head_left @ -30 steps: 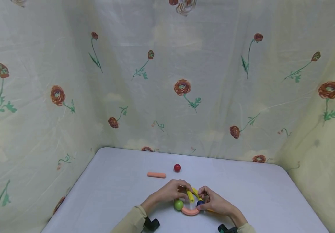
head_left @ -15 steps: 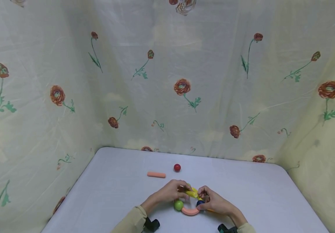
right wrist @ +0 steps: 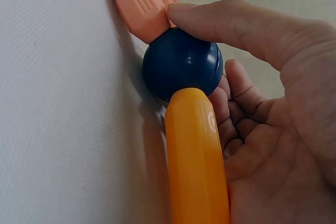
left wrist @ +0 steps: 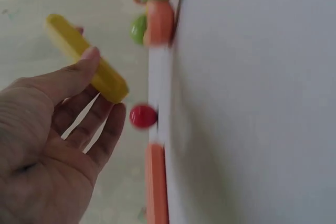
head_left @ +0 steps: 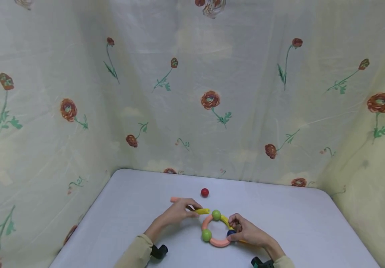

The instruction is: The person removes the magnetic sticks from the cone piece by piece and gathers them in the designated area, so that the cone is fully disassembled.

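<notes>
Between thumb and fingers, my left hand [head_left: 179, 210] pinches a yellow stick [left wrist: 86, 59], raised above the table left of a ring of toy pieces. The ring joins two salmon curved pieces [head_left: 219, 243], a yellow curved piece [head_left: 225, 220], two green balls [head_left: 206, 235] and a dark blue ball [right wrist: 181, 64]. My right hand [head_left: 248, 233] pinches the blue ball at the ring's right side, its thumb near the joint with the salmon piece. An orange stick [right wrist: 197, 156] extends from that ball beneath the right palm.
A red ball [head_left: 204, 192] lies behind the ring on the white table [head_left: 135, 197]. To its left is a straight salmon stick [head_left: 175, 199], partly hidden by my left hand in the head view. A flowered curtain [head_left: 239, 123] surrounds the table.
My left hand has moved left, away from the ring, carrying the yellow stick. The ring's left salmon piece and far green ball now show in full. My right hand stays on the blue ball.
</notes>
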A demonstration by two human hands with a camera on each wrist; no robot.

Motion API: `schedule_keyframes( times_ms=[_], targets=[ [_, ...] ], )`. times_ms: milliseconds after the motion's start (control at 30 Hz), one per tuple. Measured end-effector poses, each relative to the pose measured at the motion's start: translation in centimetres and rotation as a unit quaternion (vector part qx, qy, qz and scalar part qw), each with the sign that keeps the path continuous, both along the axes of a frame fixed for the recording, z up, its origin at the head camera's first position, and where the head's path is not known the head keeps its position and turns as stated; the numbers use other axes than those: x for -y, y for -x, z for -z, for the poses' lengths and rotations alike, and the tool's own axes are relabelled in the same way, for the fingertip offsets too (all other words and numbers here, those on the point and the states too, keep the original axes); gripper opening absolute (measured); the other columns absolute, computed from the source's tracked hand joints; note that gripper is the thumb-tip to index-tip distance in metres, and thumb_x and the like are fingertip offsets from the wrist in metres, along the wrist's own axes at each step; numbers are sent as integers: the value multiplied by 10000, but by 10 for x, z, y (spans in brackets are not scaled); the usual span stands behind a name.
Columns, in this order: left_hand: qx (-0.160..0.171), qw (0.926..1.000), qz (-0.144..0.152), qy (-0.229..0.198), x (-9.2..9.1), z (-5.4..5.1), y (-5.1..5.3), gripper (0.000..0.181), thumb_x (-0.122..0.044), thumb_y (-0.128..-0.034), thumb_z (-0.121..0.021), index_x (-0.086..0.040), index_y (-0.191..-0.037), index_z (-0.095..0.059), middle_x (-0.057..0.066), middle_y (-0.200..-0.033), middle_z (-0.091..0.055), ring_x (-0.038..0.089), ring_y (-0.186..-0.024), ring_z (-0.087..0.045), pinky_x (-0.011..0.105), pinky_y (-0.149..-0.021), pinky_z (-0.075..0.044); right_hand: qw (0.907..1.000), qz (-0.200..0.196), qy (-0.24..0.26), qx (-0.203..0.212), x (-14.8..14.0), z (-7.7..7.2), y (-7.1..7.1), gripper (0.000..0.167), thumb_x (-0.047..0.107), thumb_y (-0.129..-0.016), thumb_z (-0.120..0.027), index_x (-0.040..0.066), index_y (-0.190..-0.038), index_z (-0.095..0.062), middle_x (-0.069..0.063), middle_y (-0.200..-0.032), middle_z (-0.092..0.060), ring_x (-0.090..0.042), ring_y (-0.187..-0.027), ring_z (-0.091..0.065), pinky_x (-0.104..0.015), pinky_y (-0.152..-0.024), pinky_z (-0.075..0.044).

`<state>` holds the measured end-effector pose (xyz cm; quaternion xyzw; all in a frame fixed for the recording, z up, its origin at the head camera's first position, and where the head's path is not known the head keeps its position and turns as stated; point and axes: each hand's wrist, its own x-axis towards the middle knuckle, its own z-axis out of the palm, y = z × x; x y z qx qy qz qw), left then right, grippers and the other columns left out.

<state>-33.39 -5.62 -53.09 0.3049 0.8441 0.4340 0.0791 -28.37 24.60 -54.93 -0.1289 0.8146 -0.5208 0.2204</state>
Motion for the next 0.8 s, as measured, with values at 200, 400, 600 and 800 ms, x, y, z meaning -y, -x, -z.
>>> schedule_keyframes(
  times_ms=[200,400,600,800],
  targets=[
    [-250,9958,-407,775,45,-5,8,268,-119,-852,-728,-120,-1119,-728,-16,-1082,-706,99,-955,-602,273,-823,-512,10000,-3,11,-44,1,1,1,534,133,-787,-783,19,-1164,-422,-93,-1055,-463,-215,-922,-417,-262,-720,-388],
    [-58,9852,-662,1581,57,3,17,181,-115,-838,-741,-114,-1018,-759,-37,-967,-706,98,-890,-585,338,-836,-520,10000,16,11,-5,0,2,2,532,129,-786,-782,24,-1162,-420,-89,-1059,-458,-213,-933,-414,-268,-728,-387],
    [-43,9795,-767,1863,54,6,18,179,-121,-819,-761,-103,-997,-760,-25,-958,-691,104,-889,-578,348,-840,-517,10000,-53,30,-73,0,2,1,526,130,-793,-775,23,-1164,-418,-90,-1074,-460,-212,-926,-422,-257,-723,-397],
    [6,9872,-1166,1086,38,-1,7,221,-177,-864,-724,-66,-1055,-718,4,-967,-635,132,-878,-569,304,-766,-514,9994,-322,124,1,-6,-1,0,578,163,-822,-760,18,-1256,-406,-117,-1166,-456,-220,-1002,-432,-258,-779,-424]
  ],
)
